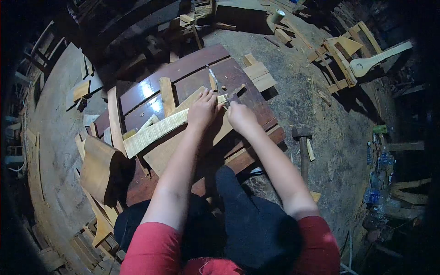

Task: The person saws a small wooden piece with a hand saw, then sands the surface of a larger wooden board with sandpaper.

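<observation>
My left hand [203,110] presses down on a long pale striped strip of wood [158,131], its fingers curled over the strip near the far right end. Right beside that end, my right hand [242,118] is closed around a narrow tool, mostly covered by the fist. A thin metal blade [212,74] points up and left from there; I cannot make out its exact kind. Under the strip lies a flat brown board [169,158], resting on a dark red, glossy wooden panel [190,82].
Wood offcuts [168,96] lie on the panel. A curved brown wooden piece [97,167] stands at the left. On the floor to the right are a hammer [303,146], a pale long-necked wooden piece [366,65] against a wooden frame, and plastic bottles [373,196].
</observation>
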Action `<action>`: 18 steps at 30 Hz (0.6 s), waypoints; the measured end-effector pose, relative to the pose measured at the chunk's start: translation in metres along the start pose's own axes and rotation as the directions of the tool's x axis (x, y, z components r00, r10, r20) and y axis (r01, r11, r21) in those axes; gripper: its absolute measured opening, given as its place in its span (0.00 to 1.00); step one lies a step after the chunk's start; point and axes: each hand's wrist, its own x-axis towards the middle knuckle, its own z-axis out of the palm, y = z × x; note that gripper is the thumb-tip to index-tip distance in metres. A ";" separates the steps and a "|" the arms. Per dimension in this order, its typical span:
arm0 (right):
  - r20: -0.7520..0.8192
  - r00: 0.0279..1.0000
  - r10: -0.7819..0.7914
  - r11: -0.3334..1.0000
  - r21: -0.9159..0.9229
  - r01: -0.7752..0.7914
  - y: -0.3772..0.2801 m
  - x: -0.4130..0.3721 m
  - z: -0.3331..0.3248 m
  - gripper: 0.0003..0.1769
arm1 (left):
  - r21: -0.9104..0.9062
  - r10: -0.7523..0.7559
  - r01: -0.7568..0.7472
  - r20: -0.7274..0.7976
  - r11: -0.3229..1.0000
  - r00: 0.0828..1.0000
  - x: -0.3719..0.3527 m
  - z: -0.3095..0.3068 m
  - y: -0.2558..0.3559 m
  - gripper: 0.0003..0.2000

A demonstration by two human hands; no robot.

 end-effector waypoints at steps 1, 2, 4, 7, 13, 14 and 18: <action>0.003 1.000 0.002 1.000 -0.007 -0.002 0.001 -0.006 -0.002 0.13 | -0.007 -0.004 0.004 -0.001 1.000 1.000 0.000 0.001 0.001 0.18; 0.010 1.000 0.009 1.000 -0.018 -0.009 0.002 -0.017 -0.004 0.13 | -0.005 -0.011 0.011 0.023 1.000 1.000 0.001 0.000 0.001 0.17; 0.009 1.000 0.014 0.999 -0.030 -0.013 0.005 -0.045 -0.005 0.12 | -0.002 -0.013 0.013 0.041 1.000 0.999 -0.002 -0.002 -0.002 0.17; 0.084 0.991 0.099 0.992 -0.086 -0.092 0.016 -0.075 -0.017 0.13 | -0.004 -0.023 0.023 0.022 1.000 0.999 0.002 0.002 0.000 0.17; 0.043 0.998 0.036 0.999 -0.042 -0.034 0.006 -0.027 -0.007 0.14 | 0.005 -0.038 0.038 0.134 0.999 0.990 0.001 -0.003 0.000 0.18; 0.027 0.999 0.017 0.999 -0.039 -0.016 0.003 -0.014 -0.002 0.14 | 0.005 -0.042 0.042 0.145 0.999 0.989 0.000 -0.002 0.000 0.18; 0.060 0.998 0.016 1.000 -0.001 -0.016 -0.003 0.019 0.004 0.14 | 0.008 -0.021 0.021 0.097 1.000 0.995 0.002 -0.004 0.000 0.19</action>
